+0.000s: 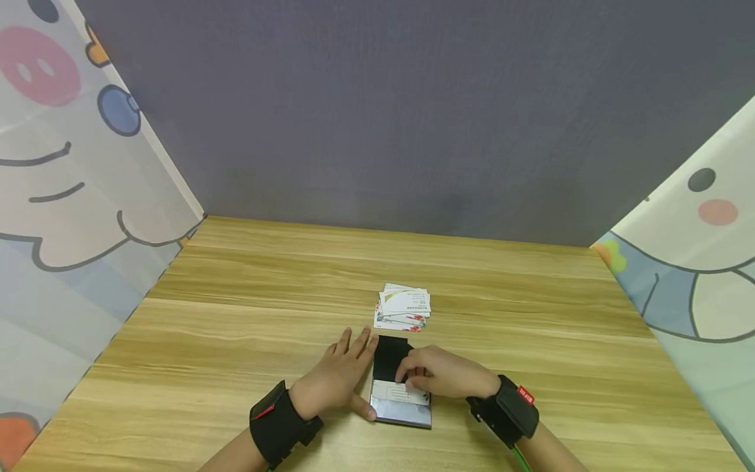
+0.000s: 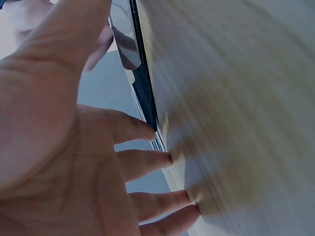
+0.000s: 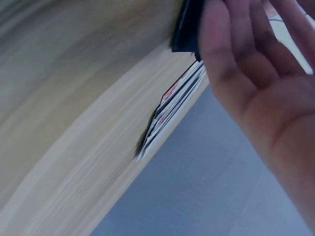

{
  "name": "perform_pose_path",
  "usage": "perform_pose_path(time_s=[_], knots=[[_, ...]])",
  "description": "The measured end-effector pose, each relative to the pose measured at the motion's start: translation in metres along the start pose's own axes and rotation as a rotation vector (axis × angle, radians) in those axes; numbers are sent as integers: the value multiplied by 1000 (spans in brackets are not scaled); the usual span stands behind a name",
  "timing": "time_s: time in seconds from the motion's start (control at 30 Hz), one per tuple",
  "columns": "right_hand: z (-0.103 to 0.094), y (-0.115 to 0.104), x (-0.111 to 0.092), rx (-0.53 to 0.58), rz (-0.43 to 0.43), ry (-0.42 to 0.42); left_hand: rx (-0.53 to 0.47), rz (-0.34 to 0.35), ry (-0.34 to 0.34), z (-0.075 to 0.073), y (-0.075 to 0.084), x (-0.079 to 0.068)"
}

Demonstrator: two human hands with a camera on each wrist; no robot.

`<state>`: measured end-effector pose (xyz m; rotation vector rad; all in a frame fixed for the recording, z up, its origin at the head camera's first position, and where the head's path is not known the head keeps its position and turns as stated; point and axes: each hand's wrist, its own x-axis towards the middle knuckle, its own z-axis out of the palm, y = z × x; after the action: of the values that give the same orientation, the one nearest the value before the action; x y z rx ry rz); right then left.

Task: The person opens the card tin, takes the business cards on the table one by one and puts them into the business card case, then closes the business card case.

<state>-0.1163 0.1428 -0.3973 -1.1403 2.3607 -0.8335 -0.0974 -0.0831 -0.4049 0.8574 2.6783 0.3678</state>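
"Black card holder [image 1: 388, 360]: where is it lying?"

"It is lying open and flat on the wooden tabletop [image 1: 265, 314], with the left hand [image 1: 336, 381] bracing at its left edge and the right hand [image 1: 442, 373] arching over its right edge. A white card [image 1: 386, 392] is lying across its middle, just above a silvery panel [image 1: 401, 413]. Beyond the flap, a loose stack of cards [image 1: 406, 307] is fanning out slightly."

"Which faults are worth watching for?"

"Three, in my judgement. The holder could be twisting if the left thumb is giving too little resistance. The white card could be creasing if the right fingertips are pushing it unevenly. The stack could be scattering if a finger is brushing it."

"How are the hands posing?"

"The left fingers are spreading, with their tips meeting the tabletop; the thumb is touching the holder's near left corner. The right fingers are curling down by the white card's far edge. Whether they are pinching it, I cannot tell from where I am standing."
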Motion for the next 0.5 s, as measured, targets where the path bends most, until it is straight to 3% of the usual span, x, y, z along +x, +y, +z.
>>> perform_pose_path(time_s=[0.27,0.5], knots=[[-3,6,3,24,67,185,-5,3,-1,0,1,0],[-9,14,5,-92,76,292,-2,3,7,0,0,0]])
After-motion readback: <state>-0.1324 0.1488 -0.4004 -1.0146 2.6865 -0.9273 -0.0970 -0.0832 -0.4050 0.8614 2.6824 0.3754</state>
